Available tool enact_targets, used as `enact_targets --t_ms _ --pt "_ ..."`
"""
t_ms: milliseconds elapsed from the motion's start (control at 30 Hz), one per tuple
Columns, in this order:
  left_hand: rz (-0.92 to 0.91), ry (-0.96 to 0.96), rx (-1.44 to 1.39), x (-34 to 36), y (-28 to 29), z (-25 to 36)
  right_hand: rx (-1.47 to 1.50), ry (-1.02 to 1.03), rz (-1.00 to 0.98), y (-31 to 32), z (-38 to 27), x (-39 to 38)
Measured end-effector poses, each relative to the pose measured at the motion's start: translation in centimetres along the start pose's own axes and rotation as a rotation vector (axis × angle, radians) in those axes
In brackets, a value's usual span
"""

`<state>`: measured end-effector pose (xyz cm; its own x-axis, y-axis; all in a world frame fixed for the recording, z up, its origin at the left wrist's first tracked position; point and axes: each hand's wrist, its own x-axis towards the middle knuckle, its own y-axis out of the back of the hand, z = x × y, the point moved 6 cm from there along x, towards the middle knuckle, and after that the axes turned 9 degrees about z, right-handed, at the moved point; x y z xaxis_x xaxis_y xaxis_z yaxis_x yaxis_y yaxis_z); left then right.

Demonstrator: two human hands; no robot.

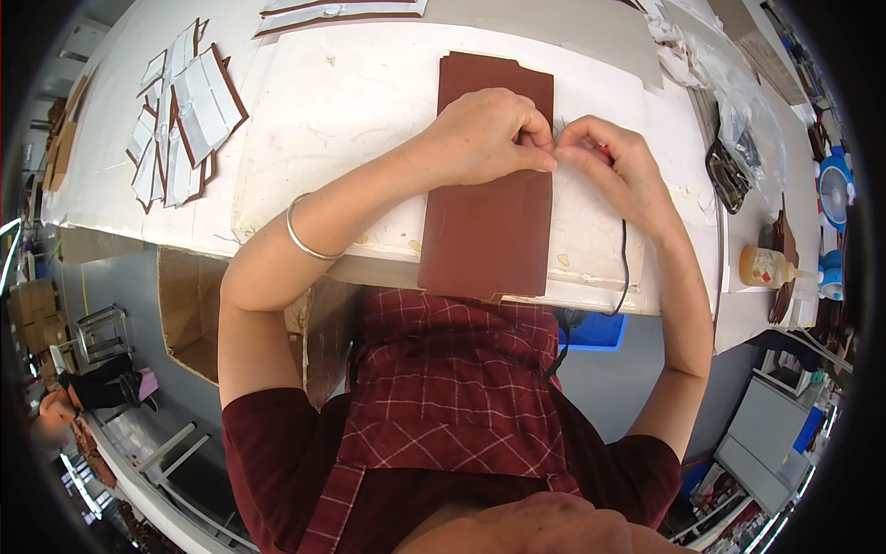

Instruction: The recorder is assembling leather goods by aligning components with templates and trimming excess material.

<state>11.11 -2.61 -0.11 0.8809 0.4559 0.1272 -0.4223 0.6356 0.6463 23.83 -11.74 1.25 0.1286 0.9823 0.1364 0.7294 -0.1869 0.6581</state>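
A stack of long brown leather-like panels (489, 231) lies upright before me on the white work board, its near end reaching the table edge. Across it rests my left hand (494, 134), thumb and fingers closed in a pinch at the stack's right edge; what they pinch is hidden. My right hand (616, 166) is just right of that edge, fingertips almost meeting those of the left. A small red object (604, 153), mostly covered, shows between its closed fingers. From below this hand a black cord (626, 268) runs down over the table edge.
White-faced pieces with brown edges (185, 115) are heaped at the left. More such strips (337, 11) lie at the far edge. To the right are clear plastic wrapping (738, 120), a bottle with yellowish contents (764, 266) and brown pieces. Beneath the table stand a cardboard box (189, 314) and a blue bin (595, 332).
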Motion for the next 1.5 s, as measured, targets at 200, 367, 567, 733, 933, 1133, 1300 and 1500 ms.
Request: enact_targets --t_ms 200,367,567,733,933,1133,1300,1500 --pt "-0.046 0.134 -0.231 -0.2 0.4 -0.7 -0.083 0.082 0.161 2.1 -0.6 -2.0" --pt "-0.084 0.153 -0.24 -0.2 0.3 -0.8 -0.238 -0.067 0.008 1.3 -1.0 -3.5" --pt "-0.115 0.232 -0.357 -0.3 0.3 -0.8 -0.332 -0.011 -0.018 0.3 -1.8 -2.6" --pt "-0.104 0.227 -0.394 -0.2 0.2 -1.1 -0.382 0.023 -0.033 0.0 -2.1 -2.0" --pt "-0.117 0.245 -0.389 -0.2 0.2 -1.0 -0.382 0.024 -0.034 -0.2 -2.2 -1.9" --pt "-0.066 0.253 -0.406 -0.3 0.1 -1.1 -0.213 -0.054 -0.004 0.1 -1.3 -2.8" --pt "-0.036 0.259 -0.435 0.0 0.4 -1.0 0.123 -0.182 0.053 0.4 -2.6 -7.4" --pt "0.049 0.286 -0.588 -0.1 0.6 -1.5 -0.018 -0.246 0.222 -2.4 -3.5 -10.3"
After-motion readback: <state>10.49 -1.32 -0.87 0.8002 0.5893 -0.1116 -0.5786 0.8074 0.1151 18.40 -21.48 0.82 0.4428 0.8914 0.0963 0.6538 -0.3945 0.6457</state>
